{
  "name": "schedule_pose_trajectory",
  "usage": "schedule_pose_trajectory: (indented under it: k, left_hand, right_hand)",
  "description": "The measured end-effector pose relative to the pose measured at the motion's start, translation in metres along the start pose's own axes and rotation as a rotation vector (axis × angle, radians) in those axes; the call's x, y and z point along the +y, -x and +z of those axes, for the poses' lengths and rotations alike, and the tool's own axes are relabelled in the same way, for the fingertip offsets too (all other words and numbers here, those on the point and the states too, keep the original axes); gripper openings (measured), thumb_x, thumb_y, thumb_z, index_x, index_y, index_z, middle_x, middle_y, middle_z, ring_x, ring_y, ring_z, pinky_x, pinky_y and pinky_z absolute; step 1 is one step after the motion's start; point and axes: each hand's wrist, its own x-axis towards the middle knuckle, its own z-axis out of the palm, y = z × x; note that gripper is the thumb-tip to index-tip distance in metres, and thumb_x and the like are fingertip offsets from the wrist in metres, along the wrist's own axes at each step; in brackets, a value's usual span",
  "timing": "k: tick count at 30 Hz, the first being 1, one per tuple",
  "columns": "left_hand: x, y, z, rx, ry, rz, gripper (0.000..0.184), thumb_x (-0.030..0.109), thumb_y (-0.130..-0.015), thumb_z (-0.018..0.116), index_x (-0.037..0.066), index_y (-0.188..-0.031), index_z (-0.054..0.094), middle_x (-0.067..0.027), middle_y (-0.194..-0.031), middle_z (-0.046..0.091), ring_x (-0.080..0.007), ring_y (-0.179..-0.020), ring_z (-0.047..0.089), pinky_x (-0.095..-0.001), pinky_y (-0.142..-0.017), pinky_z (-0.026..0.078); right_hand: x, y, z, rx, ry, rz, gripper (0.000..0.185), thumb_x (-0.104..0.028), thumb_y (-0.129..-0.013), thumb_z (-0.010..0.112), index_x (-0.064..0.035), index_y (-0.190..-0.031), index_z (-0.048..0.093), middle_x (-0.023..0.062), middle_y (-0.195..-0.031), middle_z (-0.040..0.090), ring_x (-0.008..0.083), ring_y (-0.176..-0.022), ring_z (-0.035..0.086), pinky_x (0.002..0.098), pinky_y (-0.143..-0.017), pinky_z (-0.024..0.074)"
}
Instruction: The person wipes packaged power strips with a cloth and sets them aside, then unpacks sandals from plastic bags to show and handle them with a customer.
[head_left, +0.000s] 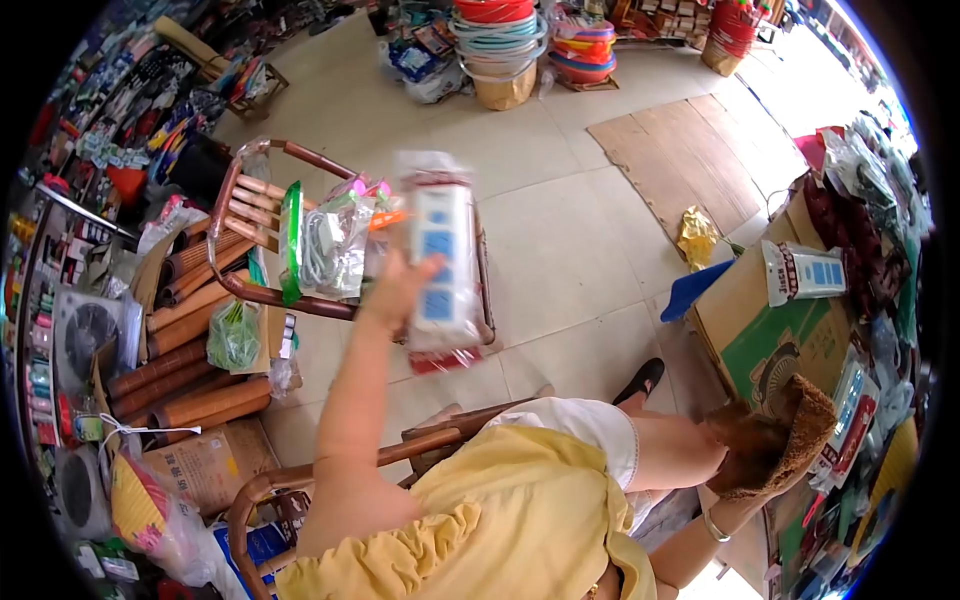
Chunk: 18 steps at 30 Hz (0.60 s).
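My left hand (392, 290), slightly blurred, is closed on the near side of a power strip (440, 270) in clear and red plastic packaging. The packet shows blue squares on white. It is held upright above the right side of a bamboo chair (222, 235). Beside it on that chair lies a bag with a coiled white cable (335, 245), with a green-edged wrapper and pink and orange bits. At the right, my right hand (738, 512) is mostly hidden behind a fuzzy brown cloth (800, 435), which it grips.
A cardboard box (775, 340) stands at the right with another packaged power strip (806, 272) on it. Rolled brown mats (165, 370) fill a carton at the left. Stacked buckets (500, 50) and flattened cardboard (680, 160) are on the tiled floor ahead.
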Motion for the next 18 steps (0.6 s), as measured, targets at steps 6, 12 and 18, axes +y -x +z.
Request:
schedule_pose_trajectory:
  k: [6, 12, 18]
  left_hand:
    - [0.023, -0.027, -0.194, 0.53, -0.287, 0.05, 0.05, 0.0, -0.075, 0.059, 0.003, -0.121, 0.042, -0.0139, -0.104, 0.057, -0.0224, -0.088, 0.06, -0.0333, -0.074, 0.053]
    - [0.024, -0.053, -0.303, 0.71, -0.397, 0.245, 0.06, 0.003, -0.079, 0.06, 0.003, -0.133, 0.035, -0.0173, -0.116, 0.054, -0.0233, -0.1, 0.056, -0.0317, -0.081, 0.047]
    - [-0.03, -0.075, -0.343, 0.681, -1.093, 0.064, 0.052, 0.015, -0.08, 0.061, 0.002, -0.127, 0.044, -0.0209, -0.119, 0.053, -0.0313, -0.108, 0.053, -0.0357, -0.09, 0.042]
  right_hand:
    - [0.019, -0.012, -0.017, -0.058, 0.099, -0.011, 0.034, -0.024, -0.092, 0.044, -0.0002, -0.115, 0.048, 0.0132, -0.106, 0.055, 0.0209, -0.092, 0.054, 0.0294, -0.083, 0.044]
    - [0.029, -0.026, -0.024, -0.099, 0.182, -0.046, 0.035, -0.022, -0.092, 0.044, 0.0005, -0.119, 0.046, 0.0148, -0.111, 0.054, 0.0228, -0.098, 0.055, 0.0311, -0.089, 0.043]
    - [0.033, -0.031, -0.028, -0.139, 0.289, -0.085, 0.037, -0.02, -0.092, 0.043, 0.0011, -0.123, 0.045, 0.0165, -0.116, 0.054, 0.0248, -0.104, 0.055, 0.0328, -0.094, 0.0421]
